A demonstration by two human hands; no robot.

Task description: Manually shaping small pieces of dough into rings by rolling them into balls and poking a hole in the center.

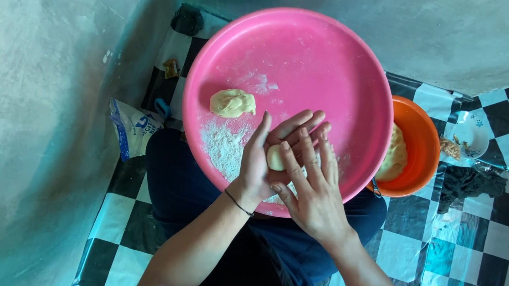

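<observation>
Floor [481, 261] of black-and-white checked covering, walled by rough grey plaster at 9 and 12 o'clock; the person sits in this corner, dark trousers, with a large round pink tray [314, 55] resting on the lap. Loose flour dusts the tray's lower left. Small dough ball [275, 156] sits near the tray's 6 o'clock edge, pressed between the two palms: left hand [265, 160] cupped beneath and behind it, fingers pointing toward 1 o'clock; right hand [312, 190] laid flat across it from 5 o'clock, fingers spread. Both hands closed together on the ball. A second, flatter dough lump [232, 103] lies on the tray at 10 o'clock from the hands, well apart. Orange bowl [425, 142] with more dough at 3 o'clock, touching the tray's rim. White-and-blue plastic packet [133, 129], crumpled, on the floor at 9 o'clock; small white patterned saucer [471, 131] with scraps at 2 o'clock.
</observation>
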